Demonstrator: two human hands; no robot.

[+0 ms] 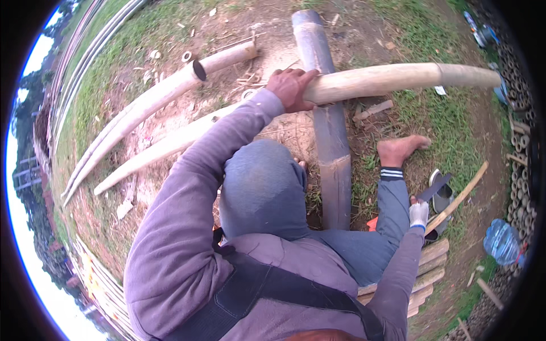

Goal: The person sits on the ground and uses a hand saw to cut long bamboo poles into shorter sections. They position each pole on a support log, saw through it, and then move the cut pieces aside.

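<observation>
Purple-sleeved left hand [291, 88], fingers curled tight, grips pale bamboo pole [392, 79] lying across a dark bamboo trunk [333, 153] | gloved right hand [419, 213] clenches a dark blade [435, 186] beside 1 bare foot [401, 149]

We see a smooth, matt pale bamboo pole [392, 78], a dull grey metal blade [434, 187], a white cloth glove [418, 213] and a glossy blue plastic bottle [501, 241].

— What colours are the bamboo poles?
— The held bamboo pole [387, 79] is pale cream; the thick bamboo log [330, 142] is grey.
— Clothing?
— Purple sleeves [187, 216], blue trousers [261, 193], white glove [419, 213].
</observation>
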